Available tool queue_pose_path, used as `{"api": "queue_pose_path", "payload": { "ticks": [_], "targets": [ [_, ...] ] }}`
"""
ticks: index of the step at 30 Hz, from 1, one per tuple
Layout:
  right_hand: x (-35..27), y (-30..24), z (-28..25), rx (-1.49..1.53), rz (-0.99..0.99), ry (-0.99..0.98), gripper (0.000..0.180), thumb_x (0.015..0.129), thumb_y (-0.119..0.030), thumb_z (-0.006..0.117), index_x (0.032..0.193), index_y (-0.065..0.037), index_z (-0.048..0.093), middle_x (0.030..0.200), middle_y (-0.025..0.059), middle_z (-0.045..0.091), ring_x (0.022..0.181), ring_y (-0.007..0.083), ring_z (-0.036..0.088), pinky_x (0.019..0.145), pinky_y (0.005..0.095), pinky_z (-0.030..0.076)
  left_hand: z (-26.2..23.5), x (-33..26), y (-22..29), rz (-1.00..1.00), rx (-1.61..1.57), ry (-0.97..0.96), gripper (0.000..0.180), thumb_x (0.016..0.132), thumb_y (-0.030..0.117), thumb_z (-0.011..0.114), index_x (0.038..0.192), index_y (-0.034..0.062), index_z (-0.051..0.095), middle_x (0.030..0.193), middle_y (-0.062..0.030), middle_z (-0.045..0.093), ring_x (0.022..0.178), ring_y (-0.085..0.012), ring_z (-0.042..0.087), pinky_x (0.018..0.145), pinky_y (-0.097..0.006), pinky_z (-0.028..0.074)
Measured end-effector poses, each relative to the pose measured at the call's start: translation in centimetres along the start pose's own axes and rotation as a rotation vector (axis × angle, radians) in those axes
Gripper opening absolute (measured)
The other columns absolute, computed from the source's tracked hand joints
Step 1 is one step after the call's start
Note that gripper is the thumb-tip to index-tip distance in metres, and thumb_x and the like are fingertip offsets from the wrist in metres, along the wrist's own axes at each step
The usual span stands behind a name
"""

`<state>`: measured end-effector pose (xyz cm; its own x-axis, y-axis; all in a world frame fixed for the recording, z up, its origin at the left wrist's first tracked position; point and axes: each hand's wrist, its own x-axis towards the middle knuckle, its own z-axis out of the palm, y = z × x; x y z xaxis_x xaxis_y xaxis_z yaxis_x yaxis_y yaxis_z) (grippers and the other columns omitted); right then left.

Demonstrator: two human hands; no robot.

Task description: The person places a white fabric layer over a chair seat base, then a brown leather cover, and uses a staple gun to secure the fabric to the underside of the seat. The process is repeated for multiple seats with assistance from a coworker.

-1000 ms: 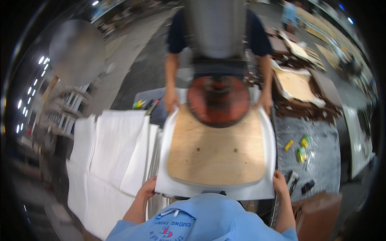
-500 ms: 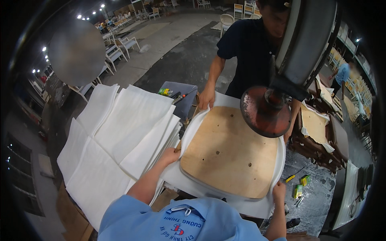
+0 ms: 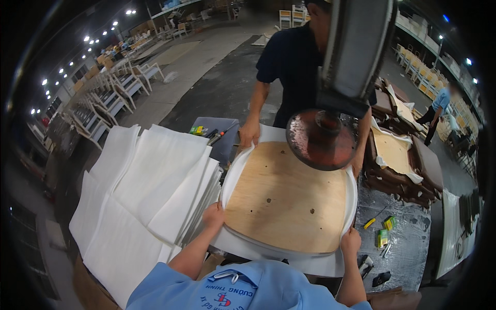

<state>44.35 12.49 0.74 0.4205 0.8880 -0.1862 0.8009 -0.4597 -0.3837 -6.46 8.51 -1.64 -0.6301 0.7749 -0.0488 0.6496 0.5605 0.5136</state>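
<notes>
A curved plywood seat panel (image 3: 289,206) with several small holes lies before me on white padding sheet (image 3: 305,263), whose edges turn up along its sides. My left hand (image 3: 213,216) is closed on the padding at the panel's left edge. At the near right corner, my right hand (image 3: 351,241) pinches the padding too. Opposite me, a co-worker's hand (image 3: 250,132) holds the far left edge; their other hand is partly hidden at the far right. A round reddish-brown press plate (image 3: 310,144) hangs above the panel's far right part and hides some of it.
To my left stands a tall stack of white padding sheets (image 3: 155,181). A grey bin (image 3: 222,135) with tools sits behind it. On the right, a foil-covered table (image 3: 408,243) bears a yellow-handled screwdriver (image 3: 369,223) and small boxes (image 3: 382,238); brown upholstered seats (image 3: 429,165) are piled beyond.
My view has shifted, so the scene sits a little more to the left. My right hand has moved up along the panel's right edge. Both hands keep their grip on the padding.
</notes>
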Motion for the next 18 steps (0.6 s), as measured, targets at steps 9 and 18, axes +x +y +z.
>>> {"api": "queue_pose_path", "payload": {
  "ticks": [9, 18],
  "targets": [
    [0.6, 1.1, 0.4, -0.015, 0.036, 0.002, 0.042, 0.108, -0.032, 0.05, 0.134, -0.01, 0.075, 0.117, 0.0263, 0.077, 0.109, 0.0479, 0.073, 0.097, 0.0573, 0.056, -0.3, 0.2, 0.8, 0.057, 0.032, -0.074, 0.044, 0.111, 0.034, 0.047, 0.11, 0.0021, 0.078, 0.105, -0.0264, 0.076, 0.1, -0.0486, 0.071, 0.089, -0.058, 0.055],
    [-0.7, -0.6, -0.3, 0.01, 0.076, 0.025, 0.039, 0.108, -0.036, 0.053, 0.127, -0.011, 0.076, 0.109, 0.0281, 0.077, 0.107, 0.0492, 0.073, 0.096, 0.059, 0.057, -0.4, 0.1, 0.8, 0.074, 0.061, 0.013, 0.045, 0.11, 0.032, 0.05, 0.105, -0.0017, 0.079, 0.103, -0.0289, 0.076, 0.097, -0.0494, 0.071, 0.086, -0.058, 0.054]
  ]
}}
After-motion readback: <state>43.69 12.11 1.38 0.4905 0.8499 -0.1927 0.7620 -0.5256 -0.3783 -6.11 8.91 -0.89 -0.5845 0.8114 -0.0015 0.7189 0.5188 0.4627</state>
